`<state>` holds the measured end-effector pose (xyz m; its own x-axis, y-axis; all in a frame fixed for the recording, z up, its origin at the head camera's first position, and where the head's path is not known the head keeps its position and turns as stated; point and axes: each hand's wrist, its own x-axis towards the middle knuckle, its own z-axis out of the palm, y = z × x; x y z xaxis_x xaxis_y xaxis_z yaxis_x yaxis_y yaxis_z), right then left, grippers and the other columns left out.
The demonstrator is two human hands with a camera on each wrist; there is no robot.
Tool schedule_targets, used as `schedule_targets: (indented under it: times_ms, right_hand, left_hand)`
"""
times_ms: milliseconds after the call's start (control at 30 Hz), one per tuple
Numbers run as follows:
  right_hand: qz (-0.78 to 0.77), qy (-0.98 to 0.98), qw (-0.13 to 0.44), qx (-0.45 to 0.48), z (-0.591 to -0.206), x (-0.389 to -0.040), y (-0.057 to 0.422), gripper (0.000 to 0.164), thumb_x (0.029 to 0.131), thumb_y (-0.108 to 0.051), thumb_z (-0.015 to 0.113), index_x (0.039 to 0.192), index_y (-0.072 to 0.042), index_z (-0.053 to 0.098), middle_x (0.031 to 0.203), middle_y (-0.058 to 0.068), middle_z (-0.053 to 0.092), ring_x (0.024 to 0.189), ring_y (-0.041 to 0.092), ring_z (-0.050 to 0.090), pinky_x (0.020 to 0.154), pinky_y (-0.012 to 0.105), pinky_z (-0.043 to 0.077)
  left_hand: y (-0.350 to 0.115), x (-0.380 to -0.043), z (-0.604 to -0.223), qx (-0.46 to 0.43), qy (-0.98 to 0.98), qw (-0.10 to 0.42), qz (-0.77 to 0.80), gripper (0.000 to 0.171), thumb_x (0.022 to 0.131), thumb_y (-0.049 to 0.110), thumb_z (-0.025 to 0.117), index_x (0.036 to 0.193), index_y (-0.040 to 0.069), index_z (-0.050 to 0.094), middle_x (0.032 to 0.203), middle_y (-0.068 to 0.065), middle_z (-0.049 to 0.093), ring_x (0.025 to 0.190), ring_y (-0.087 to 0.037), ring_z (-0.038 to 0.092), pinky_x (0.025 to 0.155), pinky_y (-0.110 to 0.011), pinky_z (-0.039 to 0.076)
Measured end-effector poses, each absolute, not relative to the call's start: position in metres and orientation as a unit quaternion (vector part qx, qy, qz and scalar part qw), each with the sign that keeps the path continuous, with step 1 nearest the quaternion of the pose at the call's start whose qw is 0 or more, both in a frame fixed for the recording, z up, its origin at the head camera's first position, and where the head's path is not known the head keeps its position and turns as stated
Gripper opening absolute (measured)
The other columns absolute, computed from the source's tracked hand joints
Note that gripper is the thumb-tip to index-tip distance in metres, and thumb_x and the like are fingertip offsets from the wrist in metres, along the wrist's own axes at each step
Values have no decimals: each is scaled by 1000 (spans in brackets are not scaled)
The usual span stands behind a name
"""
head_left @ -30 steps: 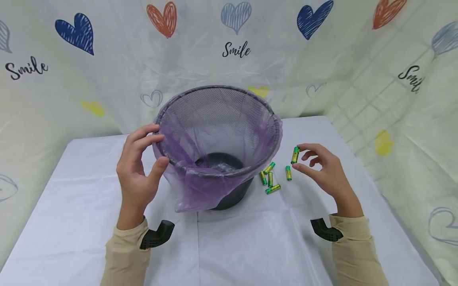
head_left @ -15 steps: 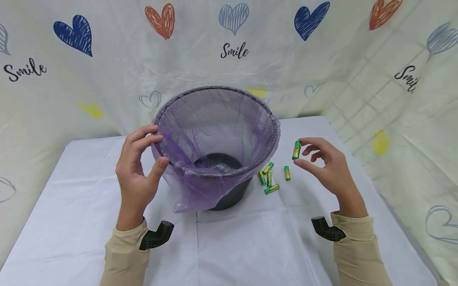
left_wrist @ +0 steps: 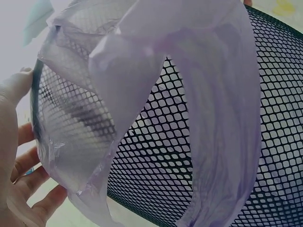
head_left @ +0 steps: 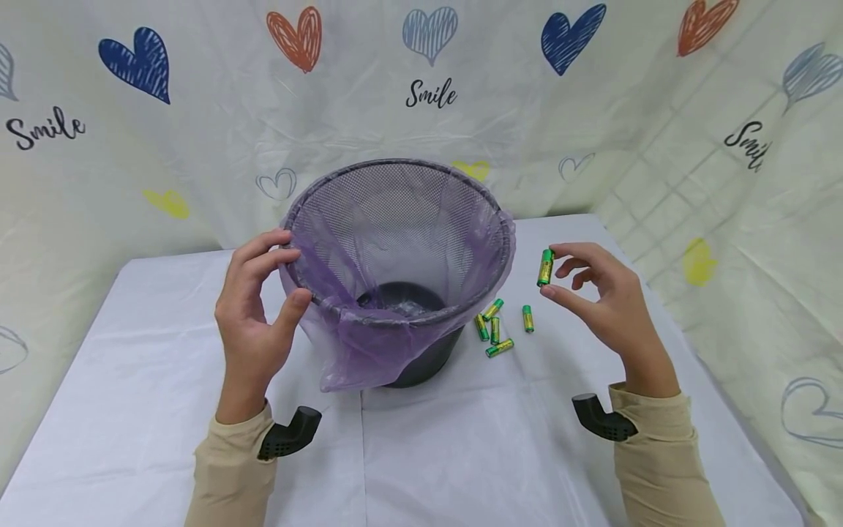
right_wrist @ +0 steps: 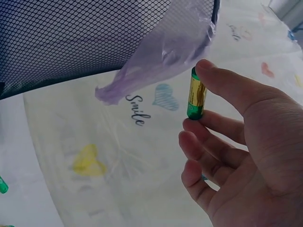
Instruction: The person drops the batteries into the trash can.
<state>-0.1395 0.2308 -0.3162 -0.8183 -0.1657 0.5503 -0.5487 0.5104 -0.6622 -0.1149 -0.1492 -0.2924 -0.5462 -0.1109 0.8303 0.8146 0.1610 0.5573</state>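
A black mesh wastebasket stands on the table, lined with a thin purple plastic bag folded out over its rim. My left hand holds the basket's left side by the rim, fingertips and thumb on the bag-covered edge. In the left wrist view, the thumb lies at the rim and the other fingers reach round the bag. To the right of the basket, my right hand pinches a green and gold battery between thumb and index finger, upright and raised over the table. Its remaining fingers are curled without touching the battery.
Several similar loose batteries lie on the white-covered table close by the basket's right side, one of them slightly apart. A curtain printed with hearts hangs behind. Black wrist mounts stick out from both sleeves.
My right hand has risen with the battery, away from the table and slightly rightward. The left hand stays at the basket's rim, and the loose batteries lie as before.
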Motion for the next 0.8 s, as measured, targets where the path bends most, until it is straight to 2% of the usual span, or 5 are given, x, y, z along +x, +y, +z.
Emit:
schedule_targets:
  times_ms: [100,333,567,800]
  right_hand:
    - [452,-839,216,213,-309,-137,225,55,65,11,74,116,-5,60,105,4,61,84,12,56,69,15,44]
    - [492,-810,216,236,-289,-128,209,49,65,19,69,112,9,58,103,15,60,84,17,55,67,17,44]
    - [517,-790,228,237,-282,-130,199,46,66,18,67,111,11,58,104,16,60,83,20,55,66,19,44]
    - [529,-776,244,241,-275,-131,193,44,67,18,67,110,12,58,103,15,61,83,20,55,65,19,43]
  left_hand:
    - [-149,-115,-293,-271,-649,391,-594,50,80,28,70,99,-17,58,114,-30,53,114,-36,49,96,-31,45]
    - [-151,-118,-297,-270,-647,389,-598,50,80,28,70,99,-17,58,115,-29,53,114,-36,48,97,-31,45]
    - [-155,-122,-305,-266,-650,389,-596,49,79,27,71,100,-16,58,117,-27,53,116,-35,48,98,-31,44]
    - [-151,-116,-295,-271,-645,387,-601,49,80,26,70,99,-17,57,115,-29,53,116,-37,47,98,-31,44]
